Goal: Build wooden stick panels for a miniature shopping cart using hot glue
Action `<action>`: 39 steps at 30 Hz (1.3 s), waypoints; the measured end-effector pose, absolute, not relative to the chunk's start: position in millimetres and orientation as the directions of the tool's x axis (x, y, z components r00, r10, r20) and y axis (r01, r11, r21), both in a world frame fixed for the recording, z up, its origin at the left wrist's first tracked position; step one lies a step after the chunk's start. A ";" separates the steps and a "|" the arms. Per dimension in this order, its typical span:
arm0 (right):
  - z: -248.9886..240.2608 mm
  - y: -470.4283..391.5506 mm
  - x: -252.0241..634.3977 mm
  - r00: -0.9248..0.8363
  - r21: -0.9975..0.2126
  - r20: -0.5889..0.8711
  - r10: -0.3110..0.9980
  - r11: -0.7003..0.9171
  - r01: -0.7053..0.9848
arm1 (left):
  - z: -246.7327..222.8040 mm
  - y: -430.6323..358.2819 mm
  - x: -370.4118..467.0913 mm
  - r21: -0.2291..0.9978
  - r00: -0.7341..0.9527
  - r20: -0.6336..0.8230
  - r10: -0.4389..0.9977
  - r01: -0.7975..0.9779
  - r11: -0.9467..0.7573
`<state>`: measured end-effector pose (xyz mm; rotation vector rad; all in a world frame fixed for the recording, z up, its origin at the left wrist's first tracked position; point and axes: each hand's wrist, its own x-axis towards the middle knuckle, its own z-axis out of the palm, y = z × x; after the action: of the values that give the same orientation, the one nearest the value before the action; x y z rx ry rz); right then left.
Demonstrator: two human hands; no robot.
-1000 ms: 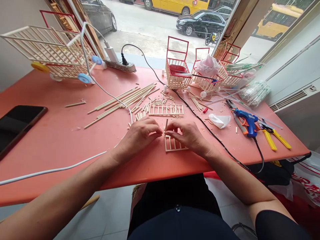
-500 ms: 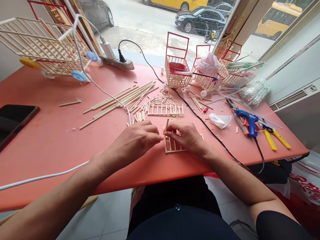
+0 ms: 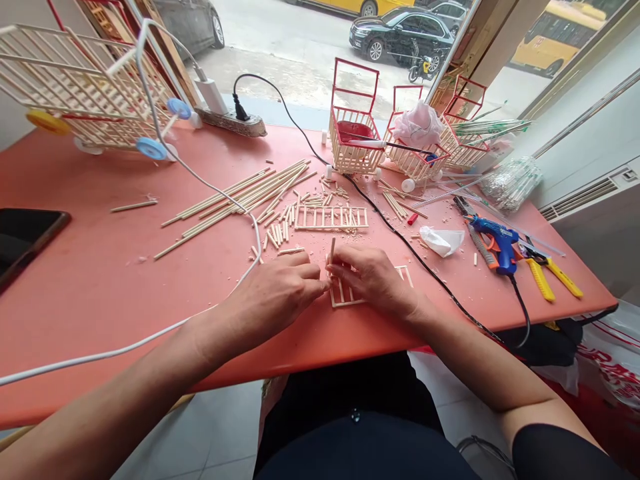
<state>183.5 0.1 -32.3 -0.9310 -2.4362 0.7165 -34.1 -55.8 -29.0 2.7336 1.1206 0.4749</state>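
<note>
My right hand (image 3: 373, 277) pinches a short wooden stick (image 3: 333, 249) that stands upright at the corner of a small ladder-like stick frame (image 3: 345, 305). That frame lies flat near the table's front edge, partly hidden under the hand. My left hand (image 3: 287, 287) is closed at the frame's left side, its fingertips by the foot of the stick; what they hold, if anything, is hidden. Beyond the hands lies a second stick frame (image 3: 331, 229), among short cut sticks (image 3: 277, 233) and longer sticks (image 3: 250, 200).
Miniature stick carts (image 3: 355, 153) stand at the back and a larger one (image 3: 95, 93) back left. A white cable (image 3: 200, 177) and a black cable (image 3: 400, 237) cross the pink table (image 3: 125, 287). Right: blue glue gun (image 3: 495, 240), yellow-handled pliers (image 3: 543, 280), white paper (image 3: 443, 241). Left: phone (image 3: 27, 243).
My left hand has shifted slightly, and more short sticks show behind it. The right hand keeps its pinch on the upright stick. The view has moved a little.
</note>
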 end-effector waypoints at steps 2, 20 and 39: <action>-33.9 -0.1 182.7 -0.686 -0.594 0.209 0.697 0.648 0.477 | -32.2 -56.4 -34.0 0.258 0.659 0.241 0.712 0.664 -0.702; -34.7 -0.6 179.6 -0.697 -0.627 0.231 0.679 0.652 0.427 | -35.2 -56.2 -36.1 0.249 0.662 0.274 0.697 0.651 -0.717; -33.8 -1.9 181.0 -0.698 -0.643 0.226 0.680 0.642 0.417 | -33.5 -55.0 -35.4 0.252 0.628 0.280 0.726 0.682 -0.687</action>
<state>181.0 -1.9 -33.8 -0.8611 -2.4099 0.7826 -35.4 -55.0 -33.5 2.7236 1.1831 0.5510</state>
